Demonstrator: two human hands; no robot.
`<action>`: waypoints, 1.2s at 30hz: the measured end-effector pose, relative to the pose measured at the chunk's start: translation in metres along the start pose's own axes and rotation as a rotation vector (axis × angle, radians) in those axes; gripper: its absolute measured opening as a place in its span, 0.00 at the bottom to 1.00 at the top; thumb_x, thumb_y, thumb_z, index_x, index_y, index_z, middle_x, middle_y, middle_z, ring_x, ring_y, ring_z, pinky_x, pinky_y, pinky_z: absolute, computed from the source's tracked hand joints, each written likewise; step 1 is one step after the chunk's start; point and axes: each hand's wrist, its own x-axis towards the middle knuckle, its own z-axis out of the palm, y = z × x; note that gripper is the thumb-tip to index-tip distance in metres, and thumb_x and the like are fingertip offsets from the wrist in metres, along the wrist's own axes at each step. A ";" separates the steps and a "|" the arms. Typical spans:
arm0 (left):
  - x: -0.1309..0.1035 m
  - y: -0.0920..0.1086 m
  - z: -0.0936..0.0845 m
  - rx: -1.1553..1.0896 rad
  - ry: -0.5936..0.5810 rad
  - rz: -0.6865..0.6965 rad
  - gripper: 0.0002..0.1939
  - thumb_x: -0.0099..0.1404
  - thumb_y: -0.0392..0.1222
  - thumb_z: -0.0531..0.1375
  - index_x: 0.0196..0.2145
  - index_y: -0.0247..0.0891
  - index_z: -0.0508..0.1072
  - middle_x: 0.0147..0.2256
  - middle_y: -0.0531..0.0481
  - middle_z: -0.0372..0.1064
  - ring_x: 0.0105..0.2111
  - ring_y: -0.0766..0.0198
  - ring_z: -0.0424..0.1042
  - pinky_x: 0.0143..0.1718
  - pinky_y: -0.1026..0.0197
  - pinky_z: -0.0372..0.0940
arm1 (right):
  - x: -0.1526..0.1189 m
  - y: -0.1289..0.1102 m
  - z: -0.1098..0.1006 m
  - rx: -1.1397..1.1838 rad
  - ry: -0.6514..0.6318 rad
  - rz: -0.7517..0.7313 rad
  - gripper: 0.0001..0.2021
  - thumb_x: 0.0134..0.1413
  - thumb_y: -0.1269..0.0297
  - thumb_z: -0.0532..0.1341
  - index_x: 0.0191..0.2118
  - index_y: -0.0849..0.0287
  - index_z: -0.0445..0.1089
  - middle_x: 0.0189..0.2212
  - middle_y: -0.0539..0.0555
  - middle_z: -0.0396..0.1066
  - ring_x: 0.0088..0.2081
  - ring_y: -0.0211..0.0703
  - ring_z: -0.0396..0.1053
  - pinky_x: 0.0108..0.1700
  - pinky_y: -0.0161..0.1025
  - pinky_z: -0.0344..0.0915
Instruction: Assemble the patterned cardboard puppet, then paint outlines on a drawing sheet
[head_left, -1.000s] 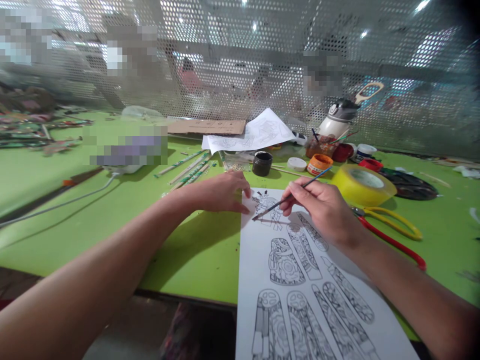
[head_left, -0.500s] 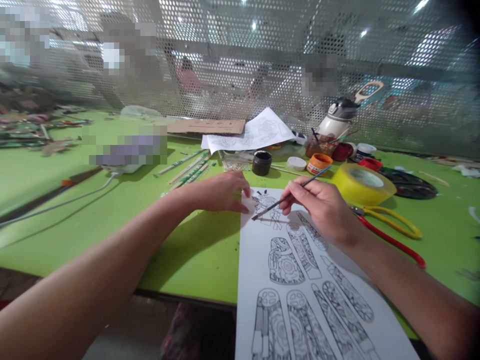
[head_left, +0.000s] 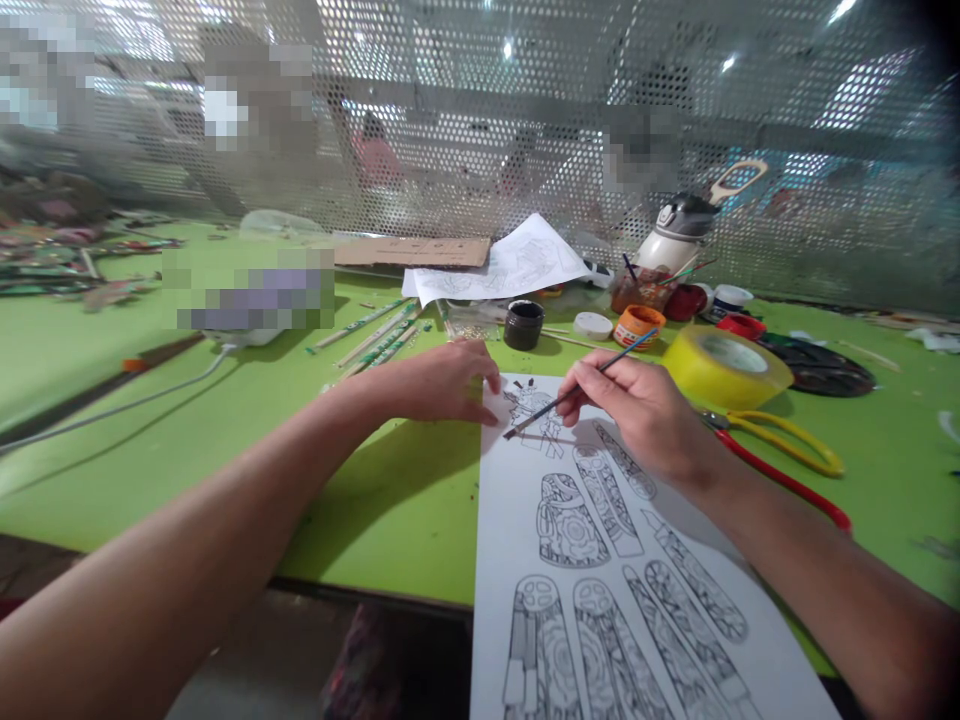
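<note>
A white sheet of paper (head_left: pixel 517 520) printed with black outline drawings lies on the green table and hangs past its front edge. My right hand (head_left: pixel 626 405) grips a thin paintbrush (head_left: pixel 559 400), its tip at the small figure drawing near the sheet's top left. With fingers spread, my left hand (head_left: pixel 450 380) rests at the sheet's upper left edge, its fingertips touching the paper. Beyond the sheet stands an uncapped jar of black paint (head_left: pixel 523 326). To its right are a white lid (head_left: pixel 592 325) and a jar of orange paint (head_left: pixel 637 328).
Right of my right hand lie a roll of yellow tape (head_left: pixel 694 370) and pliers-like cutters (head_left: pixel 787 440) with red and yellow handles. A dark palette (head_left: pixel 821 365), a white bottle (head_left: pixel 667 240) and cardboard (head_left: pixel 412 250) sit farther back. A white cable (head_left: pixel 150 410) crosses the left side.
The paintbrush's handle end has dipped slightly with my right hand, while its tip stays at nearly the same spot on the drawing. My left hand has not visibly moved.
</note>
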 end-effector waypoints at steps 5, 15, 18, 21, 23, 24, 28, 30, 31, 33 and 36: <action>0.000 0.000 0.001 -0.008 0.006 0.001 0.17 0.58 0.49 0.62 0.41 0.37 0.74 0.41 0.44 0.63 0.41 0.59 0.64 0.45 0.61 0.57 | 0.000 -0.001 0.000 -0.035 -0.008 0.003 0.14 0.61 0.56 0.55 0.31 0.61 0.68 0.26 0.54 0.70 0.29 0.40 0.70 0.33 0.39 0.68; 0.000 -0.002 0.001 -0.009 0.014 0.010 0.16 0.58 0.49 0.63 0.41 0.37 0.74 0.41 0.45 0.63 0.41 0.60 0.64 0.45 0.61 0.58 | 0.001 0.000 0.001 -0.052 -0.014 -0.013 0.14 0.62 0.57 0.54 0.31 0.62 0.68 0.27 0.54 0.70 0.30 0.40 0.70 0.33 0.39 0.67; 0.000 -0.002 0.001 -0.011 0.016 0.008 0.16 0.57 0.48 0.63 0.41 0.38 0.74 0.41 0.45 0.64 0.41 0.59 0.64 0.45 0.61 0.58 | 0.001 -0.001 0.001 -0.049 -0.013 -0.013 0.14 0.62 0.57 0.54 0.31 0.61 0.68 0.27 0.54 0.70 0.30 0.40 0.70 0.32 0.39 0.67; 0.000 -0.001 0.001 -0.008 0.014 0.008 0.16 0.57 0.49 0.63 0.41 0.38 0.74 0.41 0.44 0.64 0.41 0.59 0.64 0.45 0.61 0.58 | 0.001 -0.001 0.001 -0.055 -0.010 -0.013 0.14 0.62 0.57 0.55 0.31 0.61 0.68 0.27 0.54 0.70 0.30 0.40 0.70 0.32 0.39 0.67; 0.001 0.000 0.000 -0.002 0.011 0.003 0.16 0.57 0.49 0.63 0.41 0.38 0.74 0.41 0.44 0.64 0.41 0.59 0.64 0.45 0.61 0.58 | 0.001 -0.001 0.001 -0.051 -0.008 -0.009 0.14 0.62 0.57 0.55 0.31 0.61 0.68 0.26 0.54 0.70 0.29 0.40 0.70 0.32 0.39 0.67; 0.001 0.000 0.000 -0.001 0.008 0.000 0.16 0.57 0.49 0.63 0.41 0.38 0.74 0.41 0.44 0.64 0.41 0.59 0.64 0.45 0.61 0.58 | 0.001 -0.001 0.001 -0.049 -0.007 -0.007 0.14 0.62 0.57 0.55 0.31 0.61 0.68 0.26 0.54 0.70 0.29 0.40 0.70 0.31 0.38 0.67; 0.000 0.000 0.001 -0.001 0.008 0.005 0.17 0.57 0.49 0.63 0.41 0.37 0.74 0.41 0.44 0.64 0.41 0.59 0.64 0.45 0.61 0.58 | 0.002 -0.001 0.001 -0.056 0.000 -0.009 0.14 0.62 0.58 0.55 0.31 0.61 0.68 0.26 0.54 0.70 0.29 0.40 0.70 0.32 0.38 0.67; 0.000 -0.001 0.001 0.000 0.014 0.013 0.17 0.57 0.49 0.63 0.41 0.37 0.74 0.41 0.44 0.64 0.41 0.60 0.64 0.45 0.61 0.58 | 0.001 0.000 0.000 -0.064 0.002 -0.016 0.14 0.62 0.58 0.54 0.31 0.61 0.68 0.26 0.54 0.70 0.29 0.40 0.70 0.32 0.38 0.67; 0.000 -0.001 0.001 0.001 0.014 0.018 0.17 0.57 0.48 0.63 0.41 0.36 0.74 0.41 0.44 0.64 0.41 0.60 0.64 0.45 0.61 0.58 | 0.001 0.000 0.000 -0.067 0.002 -0.018 0.14 0.62 0.58 0.54 0.31 0.61 0.68 0.26 0.54 0.70 0.29 0.40 0.70 0.33 0.39 0.67; 0.000 -0.002 0.002 0.001 0.014 0.023 0.17 0.57 0.49 0.63 0.41 0.36 0.74 0.41 0.44 0.64 0.40 0.60 0.64 0.45 0.61 0.58 | 0.001 0.000 -0.001 -0.069 0.005 -0.017 0.14 0.62 0.58 0.54 0.31 0.61 0.68 0.26 0.54 0.70 0.29 0.40 0.70 0.33 0.39 0.67; 0.000 -0.003 0.002 0.002 0.015 0.024 0.17 0.58 0.49 0.63 0.41 0.37 0.74 0.41 0.44 0.64 0.40 0.60 0.64 0.45 0.61 0.58 | 0.002 0.001 -0.001 -0.064 0.008 -0.010 0.14 0.62 0.57 0.55 0.31 0.61 0.68 0.26 0.54 0.70 0.30 0.40 0.70 0.34 0.40 0.67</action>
